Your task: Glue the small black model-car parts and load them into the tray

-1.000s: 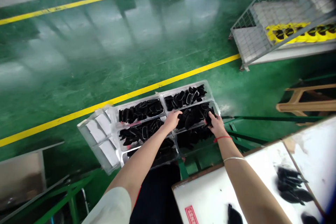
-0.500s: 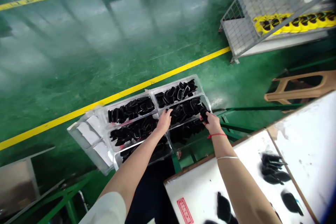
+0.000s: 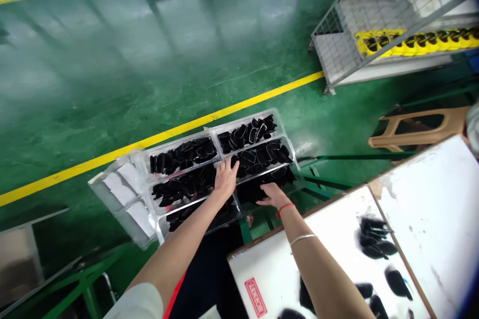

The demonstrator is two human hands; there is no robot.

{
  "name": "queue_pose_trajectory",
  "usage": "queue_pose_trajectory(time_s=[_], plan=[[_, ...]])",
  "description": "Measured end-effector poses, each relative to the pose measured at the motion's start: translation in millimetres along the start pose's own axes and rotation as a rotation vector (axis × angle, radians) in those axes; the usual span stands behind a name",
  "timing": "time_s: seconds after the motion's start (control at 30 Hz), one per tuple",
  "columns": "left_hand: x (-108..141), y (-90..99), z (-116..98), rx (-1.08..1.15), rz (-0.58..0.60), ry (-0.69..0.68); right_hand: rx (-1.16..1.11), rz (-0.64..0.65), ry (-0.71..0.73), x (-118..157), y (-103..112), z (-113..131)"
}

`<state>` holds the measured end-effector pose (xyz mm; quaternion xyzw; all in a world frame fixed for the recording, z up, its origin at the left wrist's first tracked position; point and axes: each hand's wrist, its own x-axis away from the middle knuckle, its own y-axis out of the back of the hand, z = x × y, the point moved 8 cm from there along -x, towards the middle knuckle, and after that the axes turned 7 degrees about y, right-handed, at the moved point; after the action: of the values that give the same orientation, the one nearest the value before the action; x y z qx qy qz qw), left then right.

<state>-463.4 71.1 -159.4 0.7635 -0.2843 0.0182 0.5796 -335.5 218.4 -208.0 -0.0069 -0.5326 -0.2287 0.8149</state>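
A clear plastic tray (image 3: 214,135) with several compartments holds many flat, curved black pieces (image 3: 258,157). My left hand (image 3: 225,179) lies over the middle divider, its fingers stretched out and a black piece close beside the fingertips. At the near right compartment, my right hand (image 3: 275,195) reaches over dark pieces with thumb and fingers apart. Nothing shows between those fingers. A red string and a pale bangle circle the right wrist and forearm.
A white worktable (image 3: 333,229) on my right carries more black pieces (image 3: 376,238) and a red label. Under the tray's left end sits another tray (image 3: 114,209) with white sheets. Beyond are a tan stool (image 3: 415,135) and a wire-mesh cart (image 3: 337,55) with yellow holders.
My right hand has moved left and nearer to me, and the black piece in it has left its fingers. The left hand has shifted slightly left, its fingers now more spread.
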Motion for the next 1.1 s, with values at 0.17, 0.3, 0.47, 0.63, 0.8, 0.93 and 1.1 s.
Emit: queue_pose_trajectory(time_s=[0.17, 0.3, 0.47, 0.63, 0.8, 0.93, 1.1], plan=[[0.0, -6.9, -16.3, 0.006, 0.011, -0.138, 0.144, -0.007, 0.019, 14.9, 1.4, 0.5], [-21.5, -15.7, -32.5, 0.045, 0.005, -0.164, 0.239, -0.036, 0.223, 39.8, 29.7, 18.0], [-31.3, -14.9, -37.7, 0.125, -0.015, -0.174, 0.426, -0.235, 0.464, 34.2, 93.5, 64.9], [-22.4, -9.5, -30.0, 0.231, -0.006, -0.189, 0.565, -0.361, 0.591, -18.3, 103.3, 101.9], [-30.1, -4.9, -29.0, 0.437, -0.022, -0.168, 0.63, -0.425, 0.62, -44.2, 81.0, 106.6], [-43.7, 8.0, -18.1, 0.645, -0.135, -0.007, 0.664, -0.452, 0.64, -37.5, 96.7, 121.2], [-67.0, 21.8, 26.1, 0.843, -0.288, 0.32, 0.582, -0.475, 0.672, -21.9, 110.9, 160.4]])
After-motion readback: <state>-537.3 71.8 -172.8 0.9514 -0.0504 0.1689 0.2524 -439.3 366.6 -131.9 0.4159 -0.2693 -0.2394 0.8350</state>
